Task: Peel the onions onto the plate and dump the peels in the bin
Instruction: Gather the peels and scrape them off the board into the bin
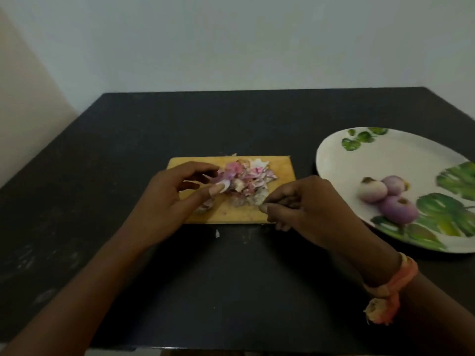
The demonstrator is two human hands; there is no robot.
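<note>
Papery pink-and-white onion peels point(241, 179) heaped on rectangular wooden cutting board point(279, 167); three smooth, round purple peeled onions point(388, 197) at 3 o'clock on oval leaf-printed white plate point(359, 155). Left hand point(164, 199) spread loosely against heap; right hand point(305, 201) pinched narrow, contents indiscernible.

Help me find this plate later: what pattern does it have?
Green painted leaves on the white oval plate, clearest in the head view.

Wooden cutting board point(277, 165) on a dark table point(102, 150), bearing a heap of onion peels point(246, 177). Left hand point(167, 199) and right hand point(305, 201) flank the heap, fingers curled. Three peeled onions point(388, 199) lie on a leaf-patterned plate point(380, 150).
</note>
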